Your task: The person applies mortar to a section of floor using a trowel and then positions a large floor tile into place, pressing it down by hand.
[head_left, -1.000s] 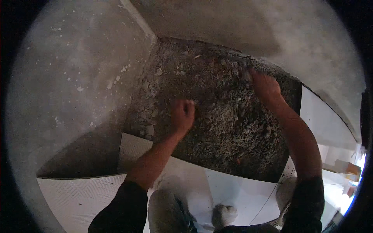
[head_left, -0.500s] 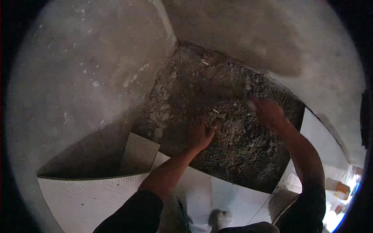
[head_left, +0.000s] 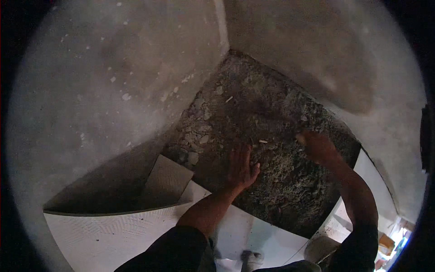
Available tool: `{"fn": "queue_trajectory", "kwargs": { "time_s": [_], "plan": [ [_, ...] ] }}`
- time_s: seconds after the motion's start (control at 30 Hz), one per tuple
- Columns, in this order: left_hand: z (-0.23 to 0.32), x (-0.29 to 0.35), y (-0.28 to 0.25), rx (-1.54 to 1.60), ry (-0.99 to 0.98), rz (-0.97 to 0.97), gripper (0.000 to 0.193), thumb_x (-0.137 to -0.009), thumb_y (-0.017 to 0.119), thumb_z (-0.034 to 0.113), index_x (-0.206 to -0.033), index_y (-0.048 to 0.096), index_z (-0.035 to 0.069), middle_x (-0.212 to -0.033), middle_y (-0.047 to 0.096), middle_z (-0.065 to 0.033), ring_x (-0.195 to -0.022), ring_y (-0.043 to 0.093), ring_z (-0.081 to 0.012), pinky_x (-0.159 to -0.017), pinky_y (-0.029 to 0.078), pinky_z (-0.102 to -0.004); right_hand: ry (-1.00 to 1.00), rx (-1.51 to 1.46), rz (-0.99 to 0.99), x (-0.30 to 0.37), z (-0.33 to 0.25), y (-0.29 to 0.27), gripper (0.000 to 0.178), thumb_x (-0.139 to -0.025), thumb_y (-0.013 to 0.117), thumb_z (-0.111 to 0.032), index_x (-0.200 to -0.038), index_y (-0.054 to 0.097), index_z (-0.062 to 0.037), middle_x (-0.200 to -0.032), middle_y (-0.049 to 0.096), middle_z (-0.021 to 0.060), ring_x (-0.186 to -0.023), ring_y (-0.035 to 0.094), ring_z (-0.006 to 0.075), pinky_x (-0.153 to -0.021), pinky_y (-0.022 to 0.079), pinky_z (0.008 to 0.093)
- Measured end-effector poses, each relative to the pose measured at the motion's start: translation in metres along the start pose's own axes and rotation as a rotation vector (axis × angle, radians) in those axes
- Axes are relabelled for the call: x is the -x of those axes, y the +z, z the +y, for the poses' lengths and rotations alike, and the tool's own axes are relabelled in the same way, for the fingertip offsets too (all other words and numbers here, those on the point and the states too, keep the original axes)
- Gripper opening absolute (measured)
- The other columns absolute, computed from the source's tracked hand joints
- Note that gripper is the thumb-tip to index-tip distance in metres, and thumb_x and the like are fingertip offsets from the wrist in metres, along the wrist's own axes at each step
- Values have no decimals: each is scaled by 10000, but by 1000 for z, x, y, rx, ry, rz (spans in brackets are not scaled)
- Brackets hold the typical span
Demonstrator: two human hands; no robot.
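My left hand [head_left: 242, 171] lies on the dark, crumbly bed of rough mortar or soil [head_left: 290, 186], fingers stretched and thumb apart, holding nothing that I can see. To its right and a little farther off, my right hand [head_left: 319, 147] is closed low over the same bed. A pale bit shows at its finger side, but what it grips is hidden and dim. Close to my left fingertips rests a small whitish chip [head_left: 263, 141]. Another pale sliver [head_left: 229, 99] lies farther back. Lumps of broken mortar [head_left: 197, 138] gather along the left wall.
Two bare plaster walls [head_left: 136, 68] meet at the far corner. A small ridged tile piece [head_left: 168, 179] and a large white panel with comb marks [head_left: 108, 235] stand at the left. White floor tiles [head_left: 267, 229] border the near side. A brownish box [head_left: 386, 244] sits far right.
The view has shifted, so the corner appears farther right. My left fingers now show spread out on the bed. My right hand, still closed, is slightly nearer to me.
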State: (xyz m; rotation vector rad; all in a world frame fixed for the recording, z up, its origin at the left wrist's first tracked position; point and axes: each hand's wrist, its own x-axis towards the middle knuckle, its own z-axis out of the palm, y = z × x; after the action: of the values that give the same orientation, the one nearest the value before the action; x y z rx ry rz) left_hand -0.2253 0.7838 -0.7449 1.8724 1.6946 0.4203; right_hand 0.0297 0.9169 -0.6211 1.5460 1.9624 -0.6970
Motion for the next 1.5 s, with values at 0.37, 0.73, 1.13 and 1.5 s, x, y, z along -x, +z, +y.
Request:
{"fn": "queue_trajectory", "kwargs": {
  "time_s": [0.37, 0.73, 1.13, 1.5],
  "plan": [
    [-1, -6, 8, 49, 82, -9, 750, -935, 416, 474, -1484, 147, 41, -1517, 162, -221, -1411, 138, -397, -1140, 114, -555, -204, 85, 274, -105, -76, -48, 591, -880, 529, -49, -1419, 289, -14, -1157, 591, 236, -999, 625, 342, -781, 539, 442],
    [-2, -4, 13, 69, 112, 66, 744, -924, 468, 450, -1460, 209, 4, -1459, 271, -245, -1371, 234, -411, -1131, 151, -558, 16, -192, 272, -127, -85, -88, 659, -872, 627, -120, -1435, 287, -76, -1255, 543, 230, -1081, 597, 351, -791, 577, 428],
    [-2, -4, -11, 59, 15, -46, 731, -938, 394, 494, -1452, 222, 4, -1473, 242, -263, -1378, 199, -443, -1128, 109, -579, -213, 119, -4, -82, -120, -36, 615, -876, 627, -164, -1364, 305, 28, -1243, 537, 227, -1066, 604, 353, -818, 559, 421],
    [3, -8, -4, 30, -32, -149, 721, -934, 398, 483, -1432, 261, -20, -1467, 257, -265, -1365, 224, -456, -1128, 138, -566, -143, -90, 216, -146, -95, -46, 616, -889, 617, -186, -1398, 324, 0, -1300, 511, 200, -1200, 513, 329, -996, 450, 442]
  ]
}}
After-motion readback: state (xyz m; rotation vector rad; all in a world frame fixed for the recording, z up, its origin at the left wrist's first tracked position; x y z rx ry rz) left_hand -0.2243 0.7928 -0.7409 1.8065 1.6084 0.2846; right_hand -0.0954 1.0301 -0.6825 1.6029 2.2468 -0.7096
